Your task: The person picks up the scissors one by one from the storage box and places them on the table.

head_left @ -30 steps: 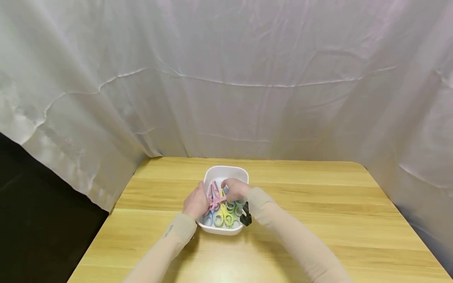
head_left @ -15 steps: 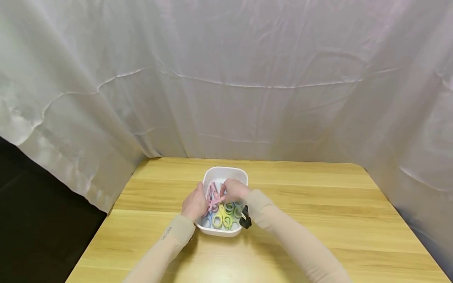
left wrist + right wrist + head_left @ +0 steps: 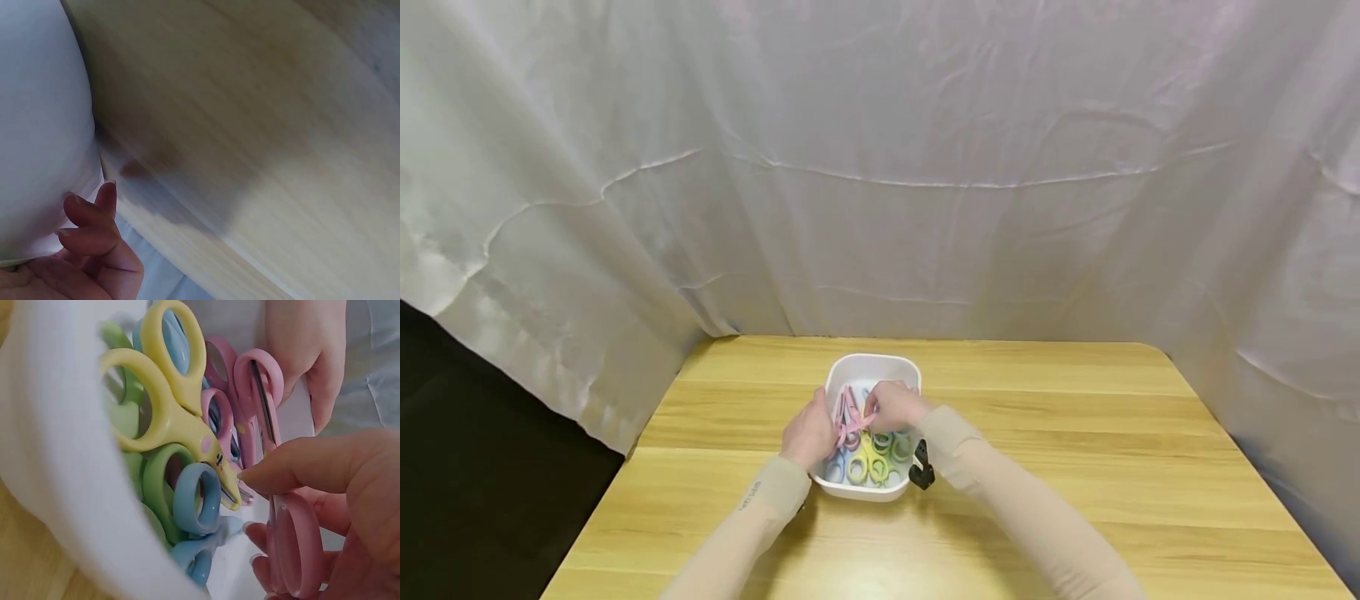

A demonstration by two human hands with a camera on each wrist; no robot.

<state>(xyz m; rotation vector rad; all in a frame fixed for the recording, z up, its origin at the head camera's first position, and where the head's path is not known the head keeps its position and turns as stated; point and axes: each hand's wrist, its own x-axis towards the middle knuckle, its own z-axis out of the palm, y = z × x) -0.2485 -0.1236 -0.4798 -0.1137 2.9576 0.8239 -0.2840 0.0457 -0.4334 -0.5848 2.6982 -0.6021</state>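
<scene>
The left hand [image 3: 810, 431] is clamping the white bin [image 3: 865, 493]; inside it, the right hand [image 3: 895, 406] is pinching pink scissors [image 3: 299, 544], not yet released, while other scissors [image 3: 187, 432] are lying ungripped.

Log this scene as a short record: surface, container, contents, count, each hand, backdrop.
Surface: wooden table
Container: white box, standing on the table
Contents: scissors with yellow, green, blue and pink handles
Count: cannot tell; the scissors overlap
Left hand: holds the box's left side
Right hand: pinches pink scissors between thumb and fingers
Backdrop: pale curtain behind the table
</scene>
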